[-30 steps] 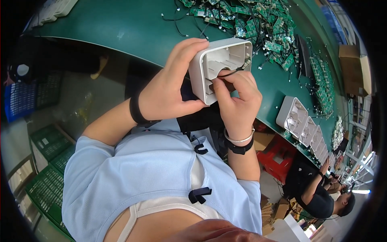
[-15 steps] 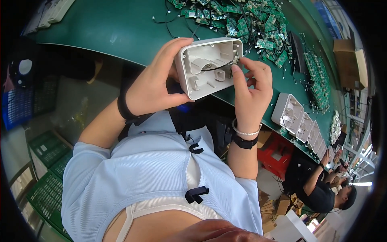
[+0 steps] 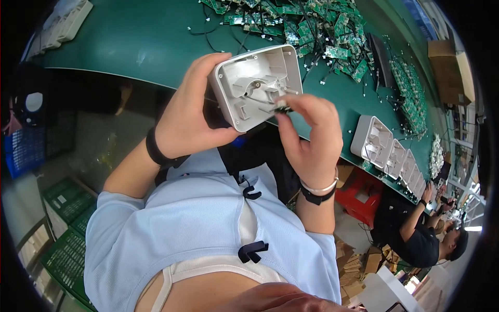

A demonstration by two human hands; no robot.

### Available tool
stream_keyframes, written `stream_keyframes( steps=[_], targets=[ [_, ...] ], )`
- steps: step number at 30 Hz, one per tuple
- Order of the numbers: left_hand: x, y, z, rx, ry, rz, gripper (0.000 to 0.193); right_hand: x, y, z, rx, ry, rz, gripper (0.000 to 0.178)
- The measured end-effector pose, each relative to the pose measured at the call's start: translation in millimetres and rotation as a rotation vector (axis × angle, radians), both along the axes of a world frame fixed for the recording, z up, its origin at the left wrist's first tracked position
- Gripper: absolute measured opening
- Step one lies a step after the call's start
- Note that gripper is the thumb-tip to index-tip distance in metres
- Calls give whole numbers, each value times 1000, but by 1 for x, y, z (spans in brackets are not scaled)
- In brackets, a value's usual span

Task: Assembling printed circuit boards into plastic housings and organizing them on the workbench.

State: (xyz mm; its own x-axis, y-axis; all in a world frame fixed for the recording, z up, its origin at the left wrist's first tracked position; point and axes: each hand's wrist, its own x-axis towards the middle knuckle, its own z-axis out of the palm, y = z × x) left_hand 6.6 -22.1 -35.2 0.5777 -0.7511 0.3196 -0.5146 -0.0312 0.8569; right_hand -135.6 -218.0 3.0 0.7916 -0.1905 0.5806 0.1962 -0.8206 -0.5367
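Observation:
My left hand grips a white plastic housing by its left side, fingers behind and thumb along the near edge. The open inside of the housing, with its posts and ribs, faces me. Over its near right corner, my right hand pinches a small circuit board between thumb and forefinger. A dark cable runs from the board into the housing. The fingers partly cover the board.
A heap of green circuit boards with black cables lies at the table's far side. More boards are stacked farther right. A row of white housings lines the right edge. A co-worker sits beyond, near a red crate.
My right hand has drawn the board away from the housing's right wall, toward me and left. The housing has shifted slightly left in my left hand.

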Motion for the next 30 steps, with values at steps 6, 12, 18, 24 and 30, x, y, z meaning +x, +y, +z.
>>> stream_keyframes(
  steps=[6, 12, 18, 24, 30],
  targets=[
    [-6, -5, -7, -161, 96, -63, 105, -9, -5, 1, 34, 167, 248, 27],
    [-10, -1, -1, -84, 324, -95, 108, -14, -9, -15, 86, 153, 280, 24],
    [-12, -1, -3, -133, 522, -92, 110, -11, -2, -15, 41, 91, 262, 21],
    [-3, 6, 2, -17, 523, -57, 112, 6, 10, -18, 77, 108, 126, 22],
    [6, 10, 11, 37, 491, -32, 114, 9, 7, -13, -143, 95, 206, 23]
  ],
)
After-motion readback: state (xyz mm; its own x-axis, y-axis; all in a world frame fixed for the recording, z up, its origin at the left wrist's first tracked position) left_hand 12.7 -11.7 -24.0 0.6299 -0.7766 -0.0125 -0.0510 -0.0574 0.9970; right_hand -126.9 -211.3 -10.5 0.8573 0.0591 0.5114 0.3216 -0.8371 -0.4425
